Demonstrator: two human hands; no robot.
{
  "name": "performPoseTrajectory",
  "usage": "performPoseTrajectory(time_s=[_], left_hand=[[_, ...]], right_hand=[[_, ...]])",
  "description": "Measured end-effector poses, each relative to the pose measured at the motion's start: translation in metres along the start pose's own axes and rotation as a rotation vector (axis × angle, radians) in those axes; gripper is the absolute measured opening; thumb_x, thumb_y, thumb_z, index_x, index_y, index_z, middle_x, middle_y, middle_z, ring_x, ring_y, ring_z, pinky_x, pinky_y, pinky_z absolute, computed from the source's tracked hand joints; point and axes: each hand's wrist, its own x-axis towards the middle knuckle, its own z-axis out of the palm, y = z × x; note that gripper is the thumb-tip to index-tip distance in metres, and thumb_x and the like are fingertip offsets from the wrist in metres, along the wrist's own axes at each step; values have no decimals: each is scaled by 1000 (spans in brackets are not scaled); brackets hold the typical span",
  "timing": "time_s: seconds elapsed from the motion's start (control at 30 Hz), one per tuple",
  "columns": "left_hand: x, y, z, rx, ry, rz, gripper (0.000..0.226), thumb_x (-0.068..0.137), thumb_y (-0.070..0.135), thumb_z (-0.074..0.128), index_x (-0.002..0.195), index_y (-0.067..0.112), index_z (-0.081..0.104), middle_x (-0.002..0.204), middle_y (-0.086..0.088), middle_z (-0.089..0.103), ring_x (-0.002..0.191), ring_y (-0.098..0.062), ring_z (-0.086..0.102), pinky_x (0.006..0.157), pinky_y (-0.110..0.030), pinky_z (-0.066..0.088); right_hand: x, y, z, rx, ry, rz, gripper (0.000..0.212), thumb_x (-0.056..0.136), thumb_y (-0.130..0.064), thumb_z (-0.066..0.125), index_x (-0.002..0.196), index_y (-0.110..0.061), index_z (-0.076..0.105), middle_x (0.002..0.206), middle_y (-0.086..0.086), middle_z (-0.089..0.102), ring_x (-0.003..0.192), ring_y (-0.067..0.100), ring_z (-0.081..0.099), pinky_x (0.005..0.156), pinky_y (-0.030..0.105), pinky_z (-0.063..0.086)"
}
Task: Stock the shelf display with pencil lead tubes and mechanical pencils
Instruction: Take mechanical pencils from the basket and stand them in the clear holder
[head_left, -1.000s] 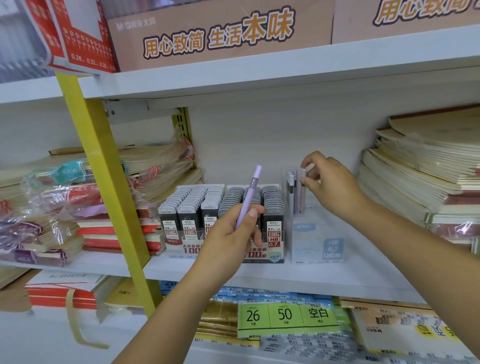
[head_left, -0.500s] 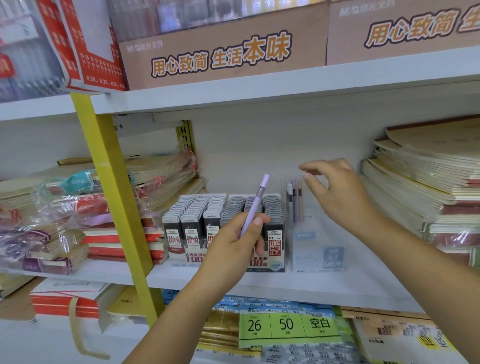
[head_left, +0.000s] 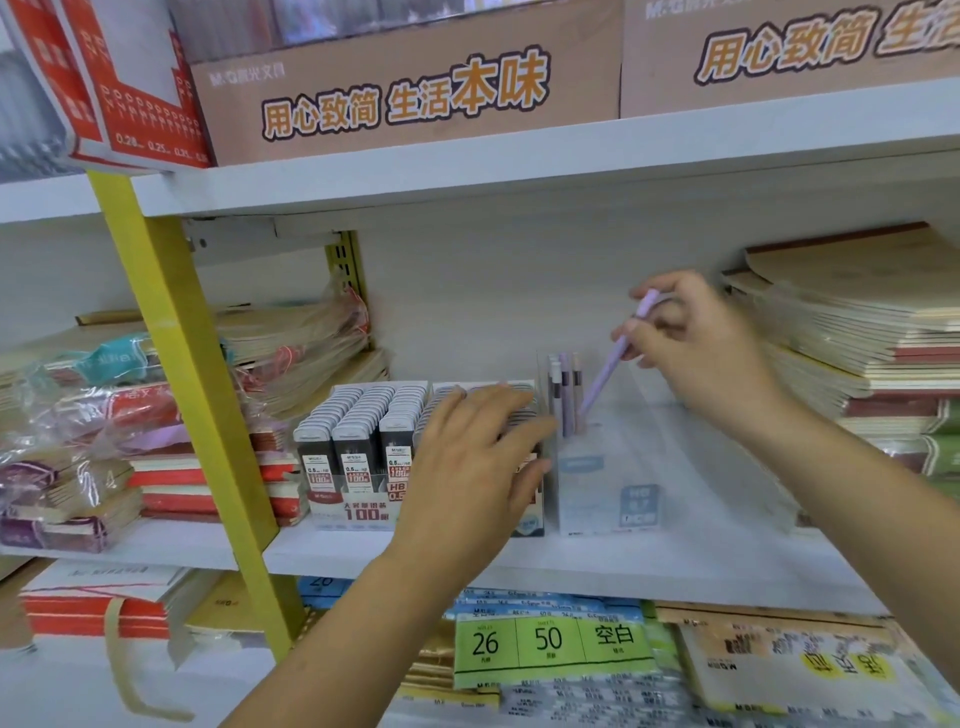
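Note:
A display box of black pencil lead tubes (head_left: 358, 441) stands on the white middle shelf (head_left: 623, 561). To its right is a clear pencil holder (head_left: 608, 488) with a few mechanical pencils (head_left: 563, 395) upright at its back left. My right hand (head_left: 696, 348) grips a lilac mechanical pencil (head_left: 613, 364), tilted with its tip down inside the holder. My left hand (head_left: 478, 467) is in front of the right part of the lead-tube box, fingers spread, holding nothing, and hides those tubes.
Wrapped notebook stacks (head_left: 130, 415) lie left of a slanted yellow post (head_left: 192, 395). Tall notebook piles (head_left: 857, 353) stand at the right. Brown cartons (head_left: 405, 98) sit on the upper shelf. Paper packs (head_left: 550, 644) fill the shelf below.
The lilac pencil has passed from my left hand to my right hand, which now lowers it into the clear holder. My left hand has opened and dropped in front of the lead tubes.

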Motion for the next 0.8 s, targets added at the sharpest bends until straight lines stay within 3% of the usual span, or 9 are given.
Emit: performPoseTrajectory(time_s=[0.07,0.13,0.23,0.3,0.37,0.53,0.67,0.8], left_hand=[[-3,0,6,52,-135,25,32,90,33,71,122,28,71,139,-5,62,134,-28,53,115,-57,33],[-5,-1,10,97,-183,48,33,90,35,70,123,31,70,143,-6,59,136,-28,52,113,-60,35],[-5,-3,11,114,-158,64,34,87,34,75,121,32,72,141,-6,61,130,-28,58,107,-58,43],[-6,-4,13,112,-129,73,33,86,33,76,119,32,72,140,-5,61,126,-28,60,105,-55,45],[-6,-5,14,108,-119,80,32,86,33,77,118,32,73,140,-5,62,125,-27,61,104,-52,46],[-6,-7,15,92,-107,83,31,88,33,75,119,31,72,140,-4,61,126,-26,60,104,-50,45],[-7,-10,16,80,-108,85,31,90,33,73,121,31,71,142,-3,59,128,-26,58,105,-50,44],[-9,-11,19,81,-121,88,34,88,34,74,122,32,70,143,-2,59,129,-25,57,106,-49,43]], right_hand=[[4,15,9,-216,-140,-11,23,92,-15,62,96,-34,52,86,-3,72,81,14,70,73,32,56],[6,25,17,-371,-222,-51,22,93,-17,62,98,-35,50,88,-5,71,84,12,68,73,25,53],[6,33,25,-399,-285,-92,20,94,-16,60,97,-32,50,91,-4,70,86,10,66,67,11,44],[6,36,28,-414,-302,-93,18,93,-16,61,97,-30,50,91,-4,70,85,9,65,66,9,42],[8,35,30,-422,-309,-99,18,93,-17,62,96,-30,49,86,-3,71,80,10,65,65,12,43],[12,31,34,-421,-315,-112,25,94,-16,60,99,-30,40,75,3,70,74,23,67,71,41,55],[14,36,41,-480,-306,-117,30,94,-15,60,102,-33,37,74,1,68,71,21,65,67,38,53],[15,44,44,-539,-257,-129,19,90,-14,65,103,-20,54,83,1,68,77,21,64,65,26,47]])
